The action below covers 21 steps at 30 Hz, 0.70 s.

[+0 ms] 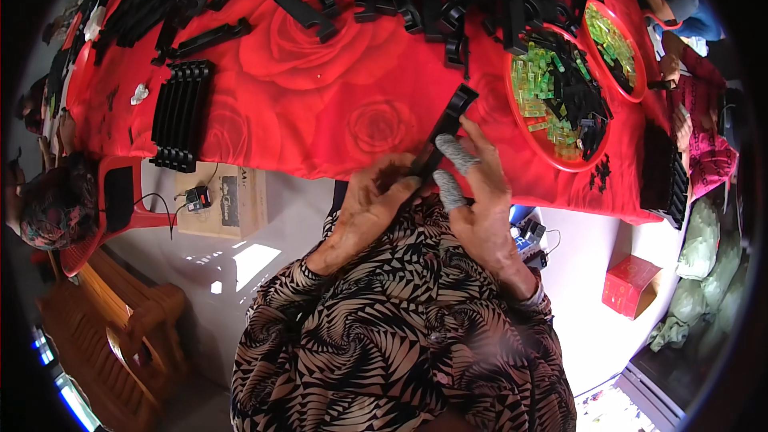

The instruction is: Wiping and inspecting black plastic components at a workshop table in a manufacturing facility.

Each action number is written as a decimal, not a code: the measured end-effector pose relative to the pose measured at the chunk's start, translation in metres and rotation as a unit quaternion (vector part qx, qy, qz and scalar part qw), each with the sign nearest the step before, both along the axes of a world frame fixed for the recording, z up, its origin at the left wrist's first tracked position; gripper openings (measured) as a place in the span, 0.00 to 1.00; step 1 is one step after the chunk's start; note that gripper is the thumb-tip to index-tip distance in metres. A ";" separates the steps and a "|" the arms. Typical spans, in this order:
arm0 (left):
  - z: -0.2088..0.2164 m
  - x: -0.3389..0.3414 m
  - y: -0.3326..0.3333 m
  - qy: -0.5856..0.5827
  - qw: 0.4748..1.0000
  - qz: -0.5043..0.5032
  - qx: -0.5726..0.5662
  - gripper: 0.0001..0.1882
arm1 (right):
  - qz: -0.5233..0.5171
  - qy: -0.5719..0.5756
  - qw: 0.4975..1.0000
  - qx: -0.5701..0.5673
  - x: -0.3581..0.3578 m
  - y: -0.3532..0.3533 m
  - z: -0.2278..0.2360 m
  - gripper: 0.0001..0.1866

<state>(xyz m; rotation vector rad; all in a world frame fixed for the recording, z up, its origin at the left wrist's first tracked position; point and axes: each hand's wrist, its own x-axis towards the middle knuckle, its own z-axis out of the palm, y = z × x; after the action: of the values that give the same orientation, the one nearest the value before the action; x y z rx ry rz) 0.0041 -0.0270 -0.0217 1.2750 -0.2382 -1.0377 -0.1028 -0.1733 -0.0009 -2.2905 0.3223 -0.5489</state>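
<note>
A long black plastic bar (450, 118), shaped like a spirit level body, slants up and away to the right in front of my body. My left hand (374, 198) is closed round its near end, the thumb lying across it. My right hand (486, 206) is at the bar's right side with its fingers apart. Grey knitted covers wrap two of its digits, and these lie close against the bar; another finger reaches toward the bar's far end. Whether anything small sits under the right fingertips is hidden.
Many similar black bars (292, 6) lie piled along the far side of the red flowered tablecloth (320, 132). A neat stack of bars (182, 116) stands at left. Two red baskets (518, 130) (640, 90) at right hold green vials and black pieces. Other people sit around.
</note>
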 end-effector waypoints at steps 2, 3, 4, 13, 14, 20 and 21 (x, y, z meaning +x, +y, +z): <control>0.007 0.004 0.004 0.000 1.000 -0.001 0.010 0.12 | -0.022 -0.035 0.998 0.042 -0.003 -0.004 0.000 0.24; 0.013 0.005 0.004 -0.005 1.000 0.002 0.020 0.12 | -0.048 -0.044 0.995 0.075 -0.002 -0.006 0.001 0.24; 0.015 0.005 0.005 -0.010 0.999 0.005 0.030 0.12 | -0.073 -0.053 0.990 0.107 -0.002 -0.009 0.000 0.24; 0.016 0.019 0.019 -0.240 0.956 -0.078 0.147 0.10 | -0.001 -0.092 0.984 -0.151 -0.003 -0.029 0.021 0.24; 0.017 0.021 0.020 -0.257 0.951 -0.084 0.150 0.10 | 0.011 -0.089 0.981 -0.171 -0.001 -0.031 0.025 0.25; 0.026 0.028 0.026 -0.314 0.917 -0.185 0.163 0.10 | 0.158 -0.033 0.973 -0.162 0.012 -0.034 0.021 0.22; 0.022 0.029 0.027 -0.350 0.906 -0.187 0.145 0.10 | 0.180 -0.010 0.968 -0.176 0.016 -0.032 0.025 0.18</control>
<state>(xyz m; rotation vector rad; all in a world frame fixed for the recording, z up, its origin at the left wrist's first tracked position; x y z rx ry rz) 0.0327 -0.0004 -0.0001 1.8999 -0.9373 -0.9118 -0.0870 -0.2057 0.0242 -2.5999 -0.2193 -0.4686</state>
